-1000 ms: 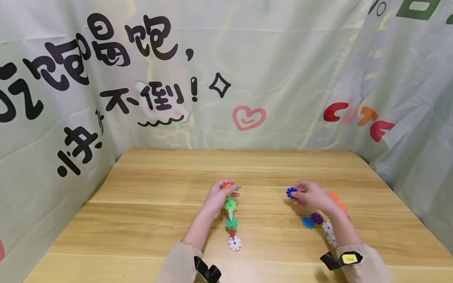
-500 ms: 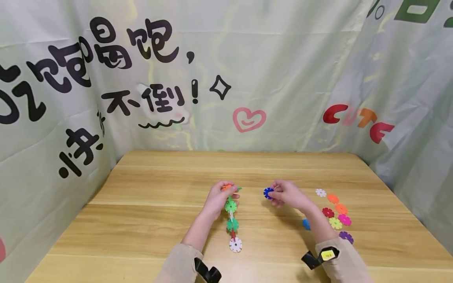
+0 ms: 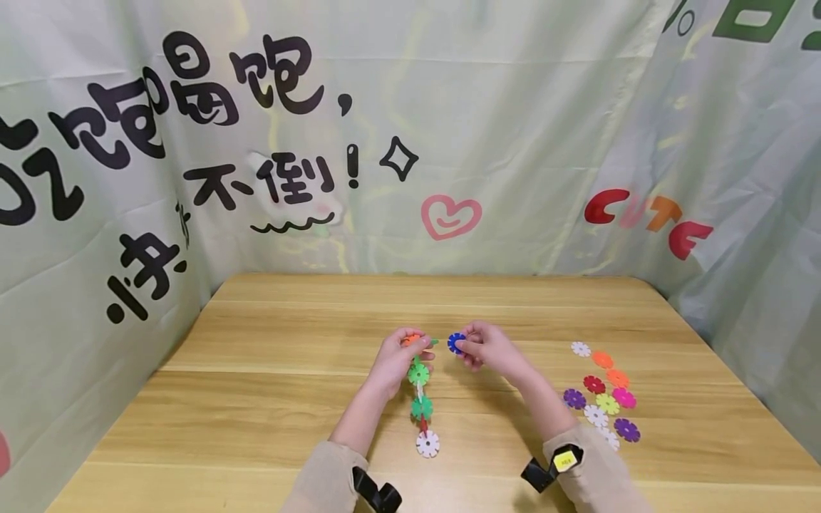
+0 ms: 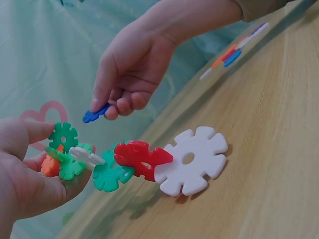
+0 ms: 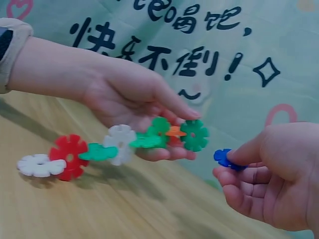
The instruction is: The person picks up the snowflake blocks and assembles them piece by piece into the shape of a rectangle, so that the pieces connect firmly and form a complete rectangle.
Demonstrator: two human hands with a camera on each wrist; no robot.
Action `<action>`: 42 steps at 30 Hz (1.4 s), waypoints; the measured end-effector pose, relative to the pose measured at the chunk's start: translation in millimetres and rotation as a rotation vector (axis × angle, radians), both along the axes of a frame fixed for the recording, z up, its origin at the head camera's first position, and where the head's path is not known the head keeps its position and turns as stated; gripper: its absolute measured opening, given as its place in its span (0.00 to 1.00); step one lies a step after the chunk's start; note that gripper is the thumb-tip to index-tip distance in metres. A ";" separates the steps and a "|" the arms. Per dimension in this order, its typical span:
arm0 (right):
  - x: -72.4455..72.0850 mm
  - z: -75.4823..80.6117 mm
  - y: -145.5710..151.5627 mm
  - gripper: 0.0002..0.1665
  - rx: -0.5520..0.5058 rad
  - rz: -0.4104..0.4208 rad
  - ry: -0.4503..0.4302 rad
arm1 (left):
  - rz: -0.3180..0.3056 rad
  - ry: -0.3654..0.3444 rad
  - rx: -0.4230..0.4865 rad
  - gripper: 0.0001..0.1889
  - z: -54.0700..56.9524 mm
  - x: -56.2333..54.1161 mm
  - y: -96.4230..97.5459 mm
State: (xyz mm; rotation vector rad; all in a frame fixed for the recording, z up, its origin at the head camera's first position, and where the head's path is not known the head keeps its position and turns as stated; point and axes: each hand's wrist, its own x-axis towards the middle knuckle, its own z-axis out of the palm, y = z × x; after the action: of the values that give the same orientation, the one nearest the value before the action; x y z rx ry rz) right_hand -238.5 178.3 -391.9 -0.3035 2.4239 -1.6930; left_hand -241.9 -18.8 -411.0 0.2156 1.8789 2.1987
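My left hand [image 3: 393,362] holds one end of a chain of interlocked snowflake discs, with its thumb and fingers around the orange disc [image 5: 175,131] and a green disc [image 5: 194,135]. From there the chain runs toward me through green, white and red discs [image 4: 143,158] to a white disc [image 3: 427,444] at the near end, close to the tabletop. My right hand [image 3: 492,349] pinches a dark blue disc [image 3: 456,343] between thumb and fingers. A small gap separates this blue disc from the green disc at the chain's held end.
Several loose discs lie on the wooden table [image 3: 256,413] at the right, among them a yellow-green disc [image 3: 607,404], a magenta disc [image 3: 624,397] and a purple disc [image 3: 627,429]. A printed curtain [image 3: 513,128] hangs behind the table.
My right hand has carried the dark blue disc leftward from beside the loose discs, close to the chain's held end. The left hand and chain have stayed nearly still.
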 end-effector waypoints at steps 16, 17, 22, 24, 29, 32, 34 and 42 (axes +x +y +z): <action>-1.4 -4.7 -14.6 0.08 -0.110 -0.024 -0.034 | -0.019 0.001 0.014 0.15 -1.6 -2.9 0.7; -1.5 -4.9 -14.8 0.08 -0.113 -0.026 -0.037 | -0.022 0.004 0.013 0.15 -1.6 -3.1 0.7; -1.2 -5.3 -15.2 0.09 -0.122 -0.036 -0.046 | -0.025 0.005 0.020 0.14 -1.8 -2.8 0.6; -0.6 -5.1 -15.2 0.10 -0.125 -0.042 -0.043 | -0.022 0.005 0.026 0.15 -2.2 -2.1 0.6; 1.3 -3.9 -17.2 0.10 -0.143 -0.055 -0.043 | -0.010 0.007 0.024 0.16 -1.9 -1.1 0.4; 2.0 -3.4 -18.3 0.10 -0.158 -0.057 -0.044 | -0.001 -0.001 0.019 0.16 -1.6 -1.7 0.1; 2.2 -3.1 -19.0 0.10 -0.163 -0.059 -0.044 | 0.005 -0.006 0.016 0.15 -1.6 -2.3 0.0; 2.3 -4.4 -21.2 0.12 -0.172 -0.086 -0.031 | -0.002 0.000 0.017 0.16 -0.1 -1.1 0.3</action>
State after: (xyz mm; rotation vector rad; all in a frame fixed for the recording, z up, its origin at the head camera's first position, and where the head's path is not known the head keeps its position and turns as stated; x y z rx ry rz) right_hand -236.2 157.1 -396.3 -0.1956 2.3049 -1.9324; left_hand -243.0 -18.4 -411.1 0.2210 1.8595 2.2140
